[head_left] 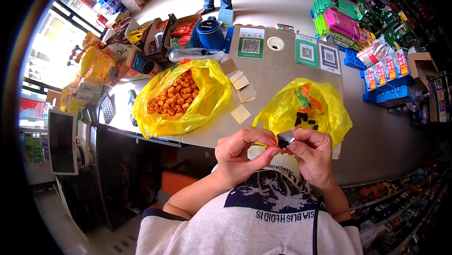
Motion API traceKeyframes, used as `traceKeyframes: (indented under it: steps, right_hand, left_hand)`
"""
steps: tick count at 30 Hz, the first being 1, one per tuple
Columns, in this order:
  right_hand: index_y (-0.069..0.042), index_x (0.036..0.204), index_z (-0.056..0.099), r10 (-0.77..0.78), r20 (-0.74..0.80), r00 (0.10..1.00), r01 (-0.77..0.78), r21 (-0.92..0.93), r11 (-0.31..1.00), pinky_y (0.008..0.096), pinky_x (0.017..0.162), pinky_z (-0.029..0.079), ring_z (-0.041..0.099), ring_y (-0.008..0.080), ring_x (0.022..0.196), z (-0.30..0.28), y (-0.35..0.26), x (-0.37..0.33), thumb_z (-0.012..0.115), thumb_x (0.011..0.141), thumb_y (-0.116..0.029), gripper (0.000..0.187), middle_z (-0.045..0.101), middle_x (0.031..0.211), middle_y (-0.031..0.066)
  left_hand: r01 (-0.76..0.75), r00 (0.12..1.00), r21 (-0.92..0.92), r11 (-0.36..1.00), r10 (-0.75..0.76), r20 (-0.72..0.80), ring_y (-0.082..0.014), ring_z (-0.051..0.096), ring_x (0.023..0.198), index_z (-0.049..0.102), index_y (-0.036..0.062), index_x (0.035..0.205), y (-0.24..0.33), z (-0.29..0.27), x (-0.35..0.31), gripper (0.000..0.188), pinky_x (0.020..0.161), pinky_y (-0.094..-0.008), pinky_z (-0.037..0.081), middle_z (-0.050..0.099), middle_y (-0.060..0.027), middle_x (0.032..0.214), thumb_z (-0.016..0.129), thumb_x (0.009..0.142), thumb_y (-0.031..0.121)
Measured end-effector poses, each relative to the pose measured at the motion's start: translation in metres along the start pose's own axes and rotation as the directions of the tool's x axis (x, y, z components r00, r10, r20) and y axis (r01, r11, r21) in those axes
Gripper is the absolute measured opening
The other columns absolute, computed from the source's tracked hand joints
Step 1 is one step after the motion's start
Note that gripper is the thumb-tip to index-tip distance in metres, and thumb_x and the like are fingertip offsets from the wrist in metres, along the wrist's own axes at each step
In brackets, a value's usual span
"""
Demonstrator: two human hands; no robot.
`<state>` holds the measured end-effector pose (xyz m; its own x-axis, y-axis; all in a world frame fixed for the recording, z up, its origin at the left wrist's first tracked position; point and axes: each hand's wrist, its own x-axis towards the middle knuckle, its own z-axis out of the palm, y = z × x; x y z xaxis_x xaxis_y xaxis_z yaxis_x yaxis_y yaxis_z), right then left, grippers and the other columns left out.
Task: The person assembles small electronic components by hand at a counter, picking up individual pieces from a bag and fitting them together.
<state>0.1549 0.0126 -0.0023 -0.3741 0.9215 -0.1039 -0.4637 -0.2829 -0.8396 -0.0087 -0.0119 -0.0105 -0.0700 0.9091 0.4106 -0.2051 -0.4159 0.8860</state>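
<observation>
Pinching what seems a wrapper (272, 145), both hands (245, 153) (311, 153) have open counter edge (202, 138) leftward.

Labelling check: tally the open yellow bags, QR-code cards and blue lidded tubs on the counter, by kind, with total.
Open yellow bags: 2
QR-code cards: 3
Blue lidded tub: 1
Total: 6

Premises were a shop: a counter (275, 73) bore code cards (251, 43) at one o'clock, a monitor (62, 142) stood at nine, and shelved goods (376, 191) lined two and four o'clock.
</observation>
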Motion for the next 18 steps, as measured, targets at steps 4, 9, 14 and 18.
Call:
traceKeyframes:
  steps: [4,9,14,18]
  right_hand:
    - [0.005,0.087,0.063,0.036,-0.030,0.999,-0.035,0.020,0.999,0.0197,0.066,0.045,0.056,0.0097,0.070,0.001,-0.001,0.001,0.067,0.073,0.004,0.015,0.061,0.079,0.0066]
    - [0.005,0.085,0.063,0.018,0.004,1.000,-0.018,0.024,1.000,0.0202,0.065,0.046,0.057,0.0102,0.069,0.002,-0.002,0.004,0.068,0.071,0.004,0.014,0.061,0.077,0.0070]
    - [0.005,0.081,0.063,0.053,0.019,0.998,-0.052,-0.057,0.997,0.0207,0.064,0.046,0.056,0.0096,0.067,0.006,-0.015,0.007,0.071,0.069,0.003,0.015,0.061,0.075,0.0062]
    - [0.004,0.077,0.063,0.111,0.085,0.990,-0.089,-0.233,0.968,0.0199,0.063,0.045,0.056,0.0089,0.067,0.001,-0.026,0.010,0.073,0.067,0.001,0.014,0.061,0.072,0.0042]
  left_hand:
    - [-0.034,0.999,0.023,0.999,0.035,-0.014,-0.0190,0.062,0.078,0.058,-0.0054,0.084,0.001,-0.001,0.001,0.018,0.071,-0.0278,0.050,0.063,-0.0127,0.082,0.066,0.069,-0.012]
    - [-0.053,0.999,0.002,0.999,0.053,0.003,-0.0197,0.062,0.079,0.059,-0.0057,0.085,0.001,-0.002,0.000,0.020,0.072,-0.0284,0.050,0.063,-0.0135,0.083,0.066,0.068,-0.013]
    - [-0.012,1.000,-0.025,1.000,0.012,0.019,-0.0195,0.062,0.080,0.059,-0.0061,0.086,0.002,-0.004,0.001,0.019,0.073,-0.0285,0.050,0.063,-0.0135,0.084,0.066,0.069,-0.012]
    - [0.022,0.999,-0.076,0.997,-0.018,0.048,-0.0193,0.062,0.081,0.059,-0.0066,0.086,0.005,-0.005,0.000,0.018,0.074,-0.0285,0.050,0.063,-0.0136,0.085,0.066,0.070,-0.011]
